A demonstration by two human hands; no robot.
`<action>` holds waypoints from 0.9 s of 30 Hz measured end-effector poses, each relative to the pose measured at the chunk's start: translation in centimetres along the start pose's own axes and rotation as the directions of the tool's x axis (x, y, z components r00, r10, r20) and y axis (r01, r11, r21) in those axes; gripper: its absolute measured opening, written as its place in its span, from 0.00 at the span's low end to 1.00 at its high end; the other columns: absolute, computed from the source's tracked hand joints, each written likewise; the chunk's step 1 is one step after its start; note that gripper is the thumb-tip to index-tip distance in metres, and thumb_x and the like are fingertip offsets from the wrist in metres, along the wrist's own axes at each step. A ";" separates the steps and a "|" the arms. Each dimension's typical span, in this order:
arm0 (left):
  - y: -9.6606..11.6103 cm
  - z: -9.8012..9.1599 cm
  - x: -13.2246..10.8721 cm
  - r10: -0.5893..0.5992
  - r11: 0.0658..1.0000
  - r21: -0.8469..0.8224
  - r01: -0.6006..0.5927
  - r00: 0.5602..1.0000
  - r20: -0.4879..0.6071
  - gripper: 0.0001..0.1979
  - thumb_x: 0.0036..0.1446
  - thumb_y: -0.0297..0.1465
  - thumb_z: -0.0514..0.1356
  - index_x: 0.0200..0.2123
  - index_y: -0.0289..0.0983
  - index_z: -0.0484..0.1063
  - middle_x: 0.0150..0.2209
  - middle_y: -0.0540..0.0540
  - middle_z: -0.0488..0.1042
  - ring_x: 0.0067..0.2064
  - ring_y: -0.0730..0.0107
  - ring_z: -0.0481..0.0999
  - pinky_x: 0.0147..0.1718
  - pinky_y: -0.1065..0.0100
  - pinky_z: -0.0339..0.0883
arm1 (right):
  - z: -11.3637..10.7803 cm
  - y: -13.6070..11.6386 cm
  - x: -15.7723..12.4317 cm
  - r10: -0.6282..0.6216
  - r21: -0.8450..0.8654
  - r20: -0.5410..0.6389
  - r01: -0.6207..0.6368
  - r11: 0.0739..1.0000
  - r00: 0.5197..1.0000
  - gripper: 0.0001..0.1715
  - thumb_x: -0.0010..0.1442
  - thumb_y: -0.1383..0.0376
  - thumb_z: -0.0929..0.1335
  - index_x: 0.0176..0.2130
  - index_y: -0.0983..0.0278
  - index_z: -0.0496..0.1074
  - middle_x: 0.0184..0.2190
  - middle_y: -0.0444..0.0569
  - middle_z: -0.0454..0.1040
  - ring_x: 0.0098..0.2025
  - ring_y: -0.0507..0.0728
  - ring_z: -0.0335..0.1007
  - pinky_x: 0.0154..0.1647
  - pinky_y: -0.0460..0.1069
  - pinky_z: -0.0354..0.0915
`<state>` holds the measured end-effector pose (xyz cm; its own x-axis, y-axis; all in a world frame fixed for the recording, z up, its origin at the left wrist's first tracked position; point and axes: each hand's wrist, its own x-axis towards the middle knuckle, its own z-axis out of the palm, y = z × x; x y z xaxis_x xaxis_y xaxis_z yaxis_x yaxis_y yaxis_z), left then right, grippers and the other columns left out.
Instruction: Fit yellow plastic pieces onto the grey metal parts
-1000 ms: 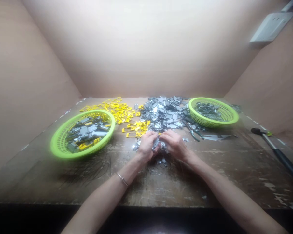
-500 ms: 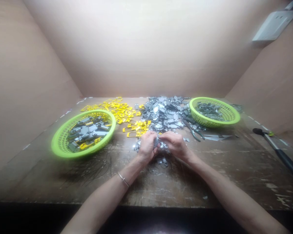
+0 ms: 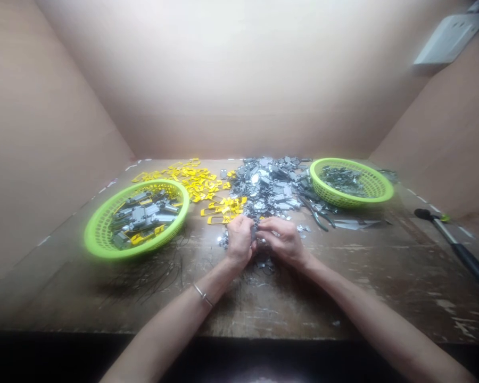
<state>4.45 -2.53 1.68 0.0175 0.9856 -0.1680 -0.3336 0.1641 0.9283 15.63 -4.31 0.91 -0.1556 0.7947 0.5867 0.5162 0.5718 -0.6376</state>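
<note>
The left hand (image 3: 239, 242) and right hand (image 3: 283, 240) are pinching what seems a small metal piece (image 3: 255, 232), with a metal pile (image 3: 267, 189) at 12 o'clock, pliers (image 3: 313, 214) at 1 o'clock and a green basket (image 3: 99, 249) at 10 o'clock.

Worn wooden table (image 3: 263, 314), scuffed: two green baskets (image 3: 93, 239) (image 3: 343, 203), scattered yellow plastic frames (image 3: 195, 181), heap of grey metal tags (image 3: 267, 186), pliers (image 3: 317, 219), thin black cords (image 3: 151, 276).

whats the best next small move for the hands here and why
Probably firm up the grip on the metal piece before reaching elsewhere: it looks small, and the left hand and right hand pinch it together right beside the loose grey pile.
</note>
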 end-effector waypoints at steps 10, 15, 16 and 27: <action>0.5 0.2 0.1 -0.244 0.965 -0.074 0.251 0.965 0.091 0.15 0.43 0.43 0.53 0.27 0.37 0.56 0.13 0.56 0.56 0.11 0.81 0.56 0.08 0.79 0.45 | 0.0 0.3 0.0 0.363 0.228 0.023 -0.358 0.905 0.932 0.10 0.48 0.62 0.64 0.31 0.65 0.69 0.26 0.46 0.71 0.26 0.52 0.66 0.29 0.46 0.63; 0.6 0.1 0.0 -0.238 0.968 -0.051 0.247 0.962 0.137 0.20 0.42 0.49 0.50 0.29 0.37 0.56 0.13 0.54 0.60 0.11 0.79 0.58 0.08 0.78 0.44 | -0.1 0.2 0.2 0.441 0.306 0.050 -0.434 0.847 0.896 0.12 0.48 0.61 0.63 0.31 0.66 0.69 0.27 0.47 0.70 0.25 0.51 0.66 0.28 0.46 0.63; 0.5 0.1 0.0 -0.236 0.968 -0.050 0.245 0.962 0.141 0.21 0.42 0.49 0.50 0.30 0.37 0.56 0.13 0.54 0.60 0.11 0.79 0.58 0.08 0.78 0.44 | -0.1 0.2 0.3 0.448 0.314 0.053 -0.440 0.841 0.893 0.12 0.48 0.61 0.63 0.31 0.66 0.69 0.27 0.47 0.70 0.25 0.51 0.66 0.28 0.46 0.63; 0.3 -0.3 0.3 -0.326 0.929 -0.040 0.367 0.867 0.377 0.22 0.46 0.49 0.45 0.31 0.35 0.58 0.16 0.49 0.64 0.13 0.74 0.62 0.08 0.75 0.52 | -0.8 0.4 0.6 0.494 0.339 0.085 -0.491 0.802 0.865 0.10 0.47 0.64 0.63 0.29 0.68 0.70 0.20 0.45 0.69 0.22 0.49 0.63 0.24 0.45 0.61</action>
<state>4.04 -2.15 1.79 0.4795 0.8159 -0.3230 -0.3412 0.5125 0.7880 16.46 -3.73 1.46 0.0487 0.9874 0.1502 0.2048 0.1374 -0.9691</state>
